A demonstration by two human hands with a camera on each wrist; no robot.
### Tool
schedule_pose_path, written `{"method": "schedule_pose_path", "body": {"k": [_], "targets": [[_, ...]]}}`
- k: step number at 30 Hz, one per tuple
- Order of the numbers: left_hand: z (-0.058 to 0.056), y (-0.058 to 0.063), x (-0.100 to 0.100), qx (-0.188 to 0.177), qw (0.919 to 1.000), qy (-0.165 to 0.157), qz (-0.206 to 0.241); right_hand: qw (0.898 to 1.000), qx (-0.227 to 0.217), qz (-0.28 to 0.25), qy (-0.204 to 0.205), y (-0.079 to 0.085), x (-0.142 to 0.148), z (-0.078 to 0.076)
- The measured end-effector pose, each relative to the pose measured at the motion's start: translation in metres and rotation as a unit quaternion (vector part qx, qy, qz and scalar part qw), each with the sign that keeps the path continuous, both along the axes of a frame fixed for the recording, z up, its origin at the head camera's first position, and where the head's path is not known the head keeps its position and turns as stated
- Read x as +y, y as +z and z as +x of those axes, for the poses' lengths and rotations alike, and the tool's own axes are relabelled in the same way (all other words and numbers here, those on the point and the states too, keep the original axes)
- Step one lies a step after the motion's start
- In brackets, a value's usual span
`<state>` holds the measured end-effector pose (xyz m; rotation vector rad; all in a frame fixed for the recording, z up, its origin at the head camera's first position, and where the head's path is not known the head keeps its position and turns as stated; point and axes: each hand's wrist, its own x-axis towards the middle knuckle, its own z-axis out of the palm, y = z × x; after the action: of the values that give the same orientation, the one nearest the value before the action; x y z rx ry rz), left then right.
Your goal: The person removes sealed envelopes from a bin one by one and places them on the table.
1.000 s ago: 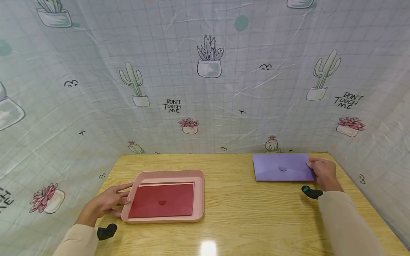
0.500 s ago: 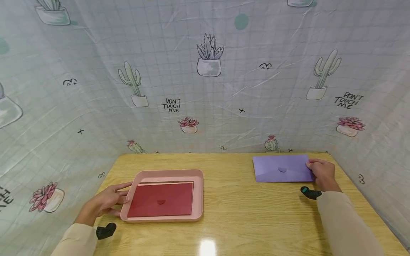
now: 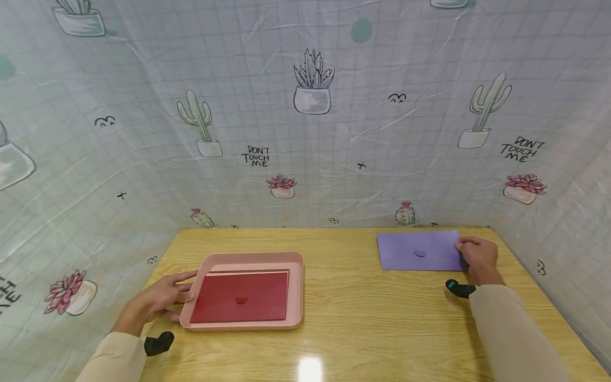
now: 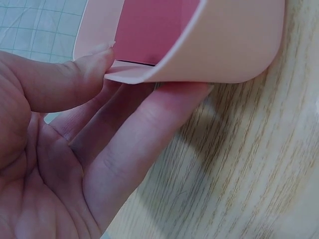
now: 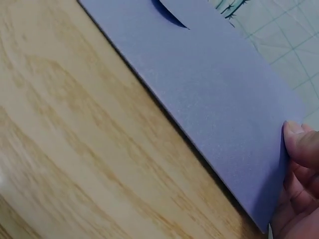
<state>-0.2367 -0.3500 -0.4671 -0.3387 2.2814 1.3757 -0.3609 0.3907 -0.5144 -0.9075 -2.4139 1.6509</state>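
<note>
In the head view my left hand [image 3: 162, 300] grips the left side of a shallow pink tray [image 3: 297, 297]. Its thumb lies over the rim and its fingers are at the outer wall and underneath, as the left wrist view shows. A dark red envelope [image 3: 238, 310] with a half-round flap tab lies in the tray, with the edges of other paper showing behind it. At the back right, my right hand [image 3: 481, 257] pinches the right end of a purple envelope [image 3: 401, 257]. The thumb presses on top near the corner; the fingers are largely hidden beneath.
A wooden table [image 3: 348, 307] carries everything, with bare wood between tray and purple envelope. A patterned cactus curtain [image 3: 334, 132] stands along the back and both sides. Black wrist devices [image 3: 159, 344] sit at both sleeves.
My right hand has shifted slightly left, and the right end of the purple envelope now bends up a little. The left hand and the tray stay in place.
</note>
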Motion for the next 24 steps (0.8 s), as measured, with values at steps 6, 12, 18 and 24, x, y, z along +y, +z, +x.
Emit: {"method": "schedule_pose_path", "body": {"k": [6, 12, 18, 24], "targets": [[-0.001, -0.003, -0.002, -0.002, 1.0, 0.0, 0.0, 1.0, -0.004, 0.025, 0.005, -0.001, -0.006, 0.001], [0.0, -0.004, -0.004, 0.0, 1.0, -0.001, 0.004, 0.999, -0.002, 0.045, 0.013, -0.003, -0.012, 0.001], [0.0, -0.003, -0.003, -0.003, 0.9999, -0.002, 0.013, 0.999, 0.0, 0.05, 0.017, -0.002, -0.014, 0.001], [0.0, -0.003, -0.004, -0.001, 0.9999, -0.003, 0.013, 0.997, -0.012, 0.077, 0.016, 0.0, -0.016, 0.0]]}}
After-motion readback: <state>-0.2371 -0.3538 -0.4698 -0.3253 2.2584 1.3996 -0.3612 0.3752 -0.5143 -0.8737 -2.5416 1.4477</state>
